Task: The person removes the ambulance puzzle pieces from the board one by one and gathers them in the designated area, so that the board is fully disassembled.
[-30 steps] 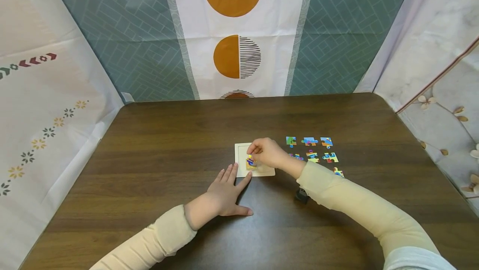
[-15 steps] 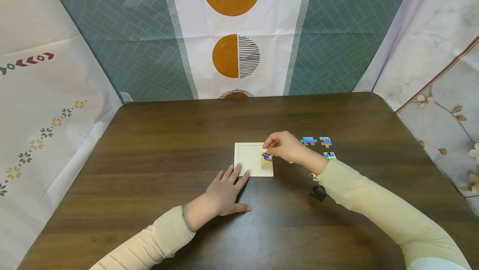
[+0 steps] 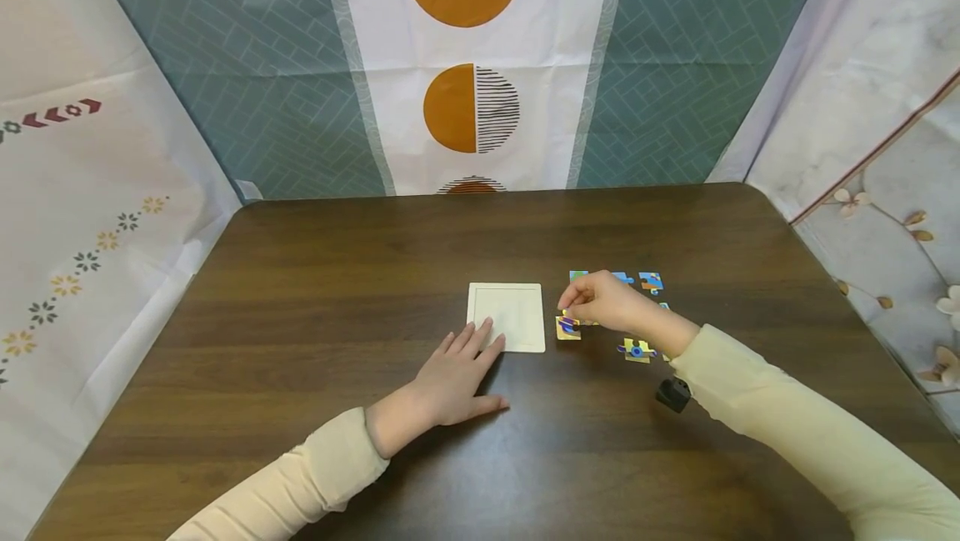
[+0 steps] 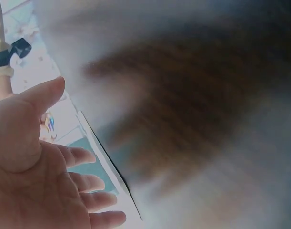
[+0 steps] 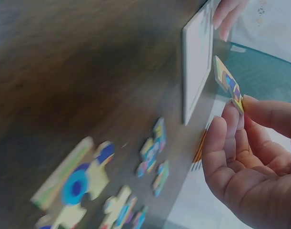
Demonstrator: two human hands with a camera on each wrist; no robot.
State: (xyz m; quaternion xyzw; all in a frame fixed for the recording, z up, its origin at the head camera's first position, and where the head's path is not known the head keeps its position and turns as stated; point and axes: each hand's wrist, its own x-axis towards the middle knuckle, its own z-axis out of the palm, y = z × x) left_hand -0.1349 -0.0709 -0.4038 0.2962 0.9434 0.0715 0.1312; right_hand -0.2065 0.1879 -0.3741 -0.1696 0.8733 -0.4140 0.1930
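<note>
A cream square puzzle tray point(image 3: 521, 308) with a raised rim lies flat on the table. My left hand point(image 3: 457, 378) has its fingers spread and straight, the fingertips over the tray's near left corner. In the left wrist view the left palm point(image 4: 26, 186) shows with nothing in it. Just right of the tray, my right hand point(image 3: 607, 303) pinches a yellow and purple jigsaw piece point(image 3: 567, 328) between thumb and fingers. The right wrist view shows this jigsaw piece point(image 5: 227, 81) tilted above the table.
Several loose jigsaw pieces lie right of the tray, partly behind the right hand: a blue one point(image 3: 651, 281) at the back and a yellow one with a blue ring point(image 3: 637, 350) nearer. A black wrist camera point(image 3: 673, 395) hangs under the right wrist. Fabric hangs behind the brown table point(image 3: 337, 274).
My right hand has carried the pinched jigsaw piece rightward, from over the tray to beside its right edge. The left hand has stayed at the tray's near left corner.
</note>
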